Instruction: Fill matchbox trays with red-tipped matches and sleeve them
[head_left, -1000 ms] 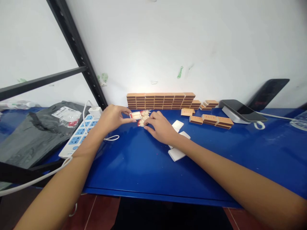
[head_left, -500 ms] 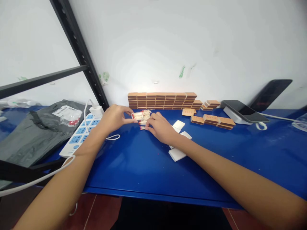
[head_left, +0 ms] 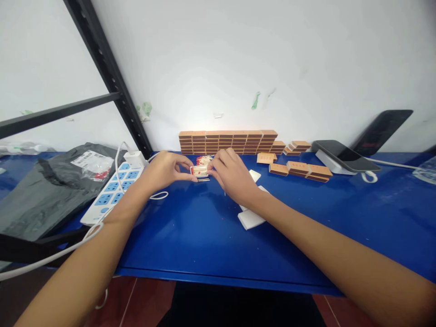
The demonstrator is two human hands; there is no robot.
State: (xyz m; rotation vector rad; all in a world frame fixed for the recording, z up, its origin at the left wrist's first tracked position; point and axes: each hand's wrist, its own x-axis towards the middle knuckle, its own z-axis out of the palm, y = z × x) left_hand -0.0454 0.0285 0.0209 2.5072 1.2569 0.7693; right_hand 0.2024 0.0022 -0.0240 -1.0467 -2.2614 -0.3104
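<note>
My left hand [head_left: 166,168] grips the left end of a small white matchbox tray [head_left: 200,167] between thumb and fingers. Red-tipped matches lie lengthwise in it. At the tray's right end, my right hand [head_left: 231,175] is closed in a pinch on matches, their far ends hidden by the fingers. Just behind the tray is a pile of loose matches [head_left: 205,159] on the blue table, and a few more stick out below it. Several white trays [head_left: 251,220] lie beside my right wrist, partly covered by the forearm.
Stacked matchboxes [head_left: 225,143] line the wall. More matchboxes [head_left: 298,168] stand to the right, near a phone [head_left: 344,156] on a white stand. On the left are a power strip [head_left: 111,193] with white cables, a grey plastic bag [head_left: 51,190] and a black shelf frame [head_left: 109,68].
My right hand has moved from the loose match pile up to the tray's right end, bringing matches. The tray in my left hand has shifted slightly right, and the loose pile looks smaller.
</note>
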